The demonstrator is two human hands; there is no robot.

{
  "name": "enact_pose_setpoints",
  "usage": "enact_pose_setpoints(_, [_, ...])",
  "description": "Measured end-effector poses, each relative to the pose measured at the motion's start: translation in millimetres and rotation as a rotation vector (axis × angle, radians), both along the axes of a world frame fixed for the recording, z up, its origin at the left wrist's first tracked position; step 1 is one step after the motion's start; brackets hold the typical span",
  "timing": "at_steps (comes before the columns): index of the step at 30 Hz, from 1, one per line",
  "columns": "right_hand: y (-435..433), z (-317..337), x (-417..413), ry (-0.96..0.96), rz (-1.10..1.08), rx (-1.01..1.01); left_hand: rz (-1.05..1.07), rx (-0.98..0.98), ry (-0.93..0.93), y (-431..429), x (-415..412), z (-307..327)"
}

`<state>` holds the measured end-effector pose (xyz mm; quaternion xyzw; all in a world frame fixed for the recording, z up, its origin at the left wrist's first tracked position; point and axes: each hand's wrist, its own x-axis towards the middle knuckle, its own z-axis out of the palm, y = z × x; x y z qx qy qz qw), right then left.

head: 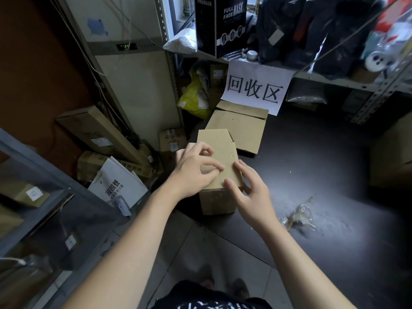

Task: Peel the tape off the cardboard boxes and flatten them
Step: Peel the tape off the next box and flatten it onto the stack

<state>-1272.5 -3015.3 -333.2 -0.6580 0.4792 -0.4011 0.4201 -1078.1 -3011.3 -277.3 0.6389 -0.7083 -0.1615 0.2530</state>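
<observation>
Standing over: your small cardboard box, upright on the dark floor below you, both hands on its top face.
Larger box behind: a bigger cardboard box sits just past yours, touching it or nearly so, flaps partly up; by my reading it is not yet flattened.
Progress: early, as I judge it. Your box keeps its full shape and nothing in view lies flat, so flattening is all left to do.
Tape done: a crumpled wad of clear tape lies on the floor to your right, well apart from the box, which suggests some peeling is finished.
Tape left: too faint to tell whether a strip remains on the top seam.
Left hand: your left hand rests on the top's left side, thumb and forefinger pinched together as if picking at a tape edge; whether they hold any tape you cannot tell.
Right hand: your right hand is spread and gripping nothing, fingertips pressing the near right corner to steady the box.
</observation>
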Motion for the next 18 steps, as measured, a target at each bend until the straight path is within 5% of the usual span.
enact_pose_setpoints(18, [-2.3,1.2,-1.3,0.041,0.007,-0.029,-0.133,0.115,-0.096,-15.1,0.8,6.8])
